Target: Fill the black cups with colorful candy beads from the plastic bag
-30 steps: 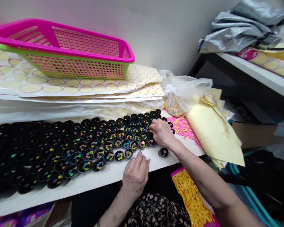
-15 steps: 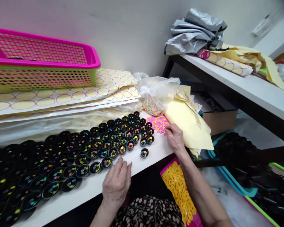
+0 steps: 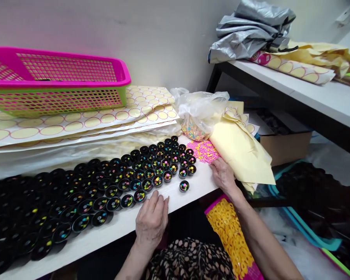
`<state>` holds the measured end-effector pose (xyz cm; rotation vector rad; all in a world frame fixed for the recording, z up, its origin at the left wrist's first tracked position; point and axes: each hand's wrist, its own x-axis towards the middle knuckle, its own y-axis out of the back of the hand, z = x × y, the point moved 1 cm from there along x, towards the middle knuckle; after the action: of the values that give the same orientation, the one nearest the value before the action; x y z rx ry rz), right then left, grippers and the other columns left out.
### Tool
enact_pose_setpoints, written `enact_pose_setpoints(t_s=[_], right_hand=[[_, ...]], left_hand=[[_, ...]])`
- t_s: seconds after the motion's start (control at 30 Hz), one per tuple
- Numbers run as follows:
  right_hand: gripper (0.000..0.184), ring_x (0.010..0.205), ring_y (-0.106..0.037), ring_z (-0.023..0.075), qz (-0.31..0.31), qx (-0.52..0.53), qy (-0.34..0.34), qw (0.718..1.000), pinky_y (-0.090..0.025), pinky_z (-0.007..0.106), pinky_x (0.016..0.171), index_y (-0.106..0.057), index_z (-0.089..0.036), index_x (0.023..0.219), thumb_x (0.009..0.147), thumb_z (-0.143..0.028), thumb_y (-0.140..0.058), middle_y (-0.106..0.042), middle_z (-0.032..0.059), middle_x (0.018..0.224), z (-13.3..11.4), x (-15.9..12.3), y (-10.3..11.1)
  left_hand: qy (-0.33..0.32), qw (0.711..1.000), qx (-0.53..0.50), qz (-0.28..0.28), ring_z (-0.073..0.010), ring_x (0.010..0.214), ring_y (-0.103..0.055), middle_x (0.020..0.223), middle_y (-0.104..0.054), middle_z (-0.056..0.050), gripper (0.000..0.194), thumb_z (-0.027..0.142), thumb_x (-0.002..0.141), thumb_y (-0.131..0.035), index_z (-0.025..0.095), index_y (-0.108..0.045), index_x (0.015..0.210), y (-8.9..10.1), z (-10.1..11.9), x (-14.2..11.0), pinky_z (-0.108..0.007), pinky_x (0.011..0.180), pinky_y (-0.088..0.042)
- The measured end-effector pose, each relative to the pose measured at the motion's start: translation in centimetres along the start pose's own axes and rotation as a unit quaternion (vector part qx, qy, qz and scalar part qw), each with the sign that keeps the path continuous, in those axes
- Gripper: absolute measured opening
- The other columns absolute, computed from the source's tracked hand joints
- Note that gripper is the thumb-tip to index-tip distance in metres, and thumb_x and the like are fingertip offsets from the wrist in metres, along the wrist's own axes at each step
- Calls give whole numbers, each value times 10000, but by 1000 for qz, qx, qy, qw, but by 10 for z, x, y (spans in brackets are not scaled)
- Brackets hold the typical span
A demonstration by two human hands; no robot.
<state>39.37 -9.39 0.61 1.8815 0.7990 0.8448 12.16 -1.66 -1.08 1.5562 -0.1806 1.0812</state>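
Observation:
My left hand (image 3: 152, 217) lies on the front edge of the white table (image 3: 175, 198), fingers loosely extended and holding nothing, beside the nearest black cups. Many small round black cups (image 3: 139, 195) stand in close rows, with colourful little pieces inside. One separate cup (image 3: 184, 186) stands between my two hands, near the table edge. My right hand (image 3: 222, 174) is at the near right edge of a heap of tiny pink and yellow pieces (image 3: 203, 151). Its fingers are bent together at the tips; whatever they pinch is hidden.
A pink and green basket (image 3: 58, 99) rests on sticker sheets (image 3: 151, 112) at the back left. Behind the heap sits a clear bag of pieces (image 3: 195, 124), with yellow paper (image 3: 240, 149) to its right. A bag of yellow rings (image 3: 230, 233) hangs below the edge.
The view has shifted, so most things appear a little farther right. My right hand has drawn slightly toward me from the heap. My left hand stays by the cups.

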Motion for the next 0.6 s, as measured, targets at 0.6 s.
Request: enact_pose_setpoints(t_s=[0.6], right_hand=[[215, 706, -554, 160, -53, -27, -21, 998, -345, 264, 639, -645, -173, 689, 817, -189, -472, -627, 55, 750, -5, -2, 5]], left_hand=[[14, 1000, -5, -5, -198, 790, -601, 1014, -643, -155, 219, 160, 741, -663, 103, -586, 938, 1, 0, -3, -312, 715, -492]])
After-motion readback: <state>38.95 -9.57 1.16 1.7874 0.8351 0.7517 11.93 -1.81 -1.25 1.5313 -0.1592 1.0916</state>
